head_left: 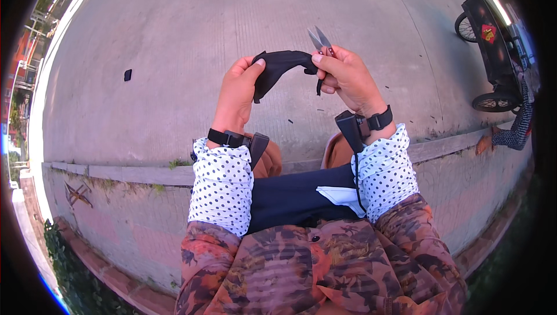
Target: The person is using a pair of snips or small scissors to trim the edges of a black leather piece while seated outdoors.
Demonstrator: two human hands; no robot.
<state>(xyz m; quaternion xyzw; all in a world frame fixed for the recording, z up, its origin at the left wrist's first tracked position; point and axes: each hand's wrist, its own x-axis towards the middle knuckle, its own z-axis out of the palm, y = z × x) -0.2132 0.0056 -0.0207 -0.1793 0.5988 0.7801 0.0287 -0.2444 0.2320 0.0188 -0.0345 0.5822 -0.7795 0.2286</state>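
Note:
A black piece of fabric (281,62) stretches between my two hands above the pavement. My left hand (238,89) pinches its left end between thumb and fingers. My right hand (351,83) grips the right end and also holds small metal snips (318,40), whose pointed blades stick up apart above the fingers. A narrow black strip hangs below the right fingers. Dark navy cloth (290,196) lies across my lap with a white piece (339,199) on it. Black strapped devices are on both wrists, over white polka-dot sleeves.
A black wheeled cart (487,48) stands at right, near grey patterned cloth (510,138). A small black object (127,75) and scattered dark scraps lie on the pavement. A concrete ledge (122,170) runs crosswise; a rusty frame (78,194) is at left. Greenery borders the lower left.

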